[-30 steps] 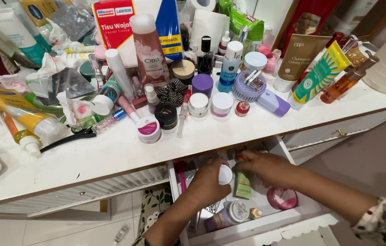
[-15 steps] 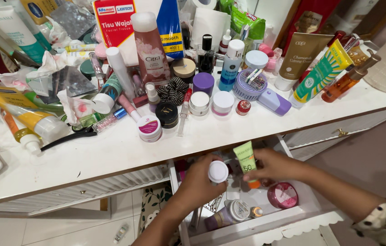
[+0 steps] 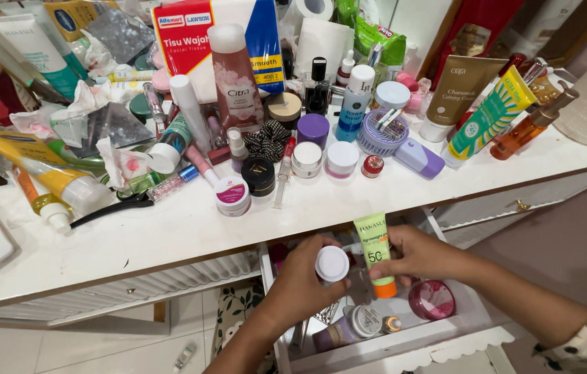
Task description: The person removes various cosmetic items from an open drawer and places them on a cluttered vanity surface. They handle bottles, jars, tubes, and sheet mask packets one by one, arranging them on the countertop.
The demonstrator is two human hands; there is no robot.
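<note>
While the left hand [image 3: 300, 280] grips a white-capped jar [image 3: 332, 263] over the open drawer [image 3: 404, 339], the right hand [image 3: 421, 255] pinches an upright green tube [image 3: 374, 249] beside it

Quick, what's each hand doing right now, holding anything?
Left hand: closed around a small white round-capped container.
Right hand: closed on a light green tube with an orange cap, held above the open drawer.

Head view, steeply down, close over drawer [image 3: 446, 332]
</note>
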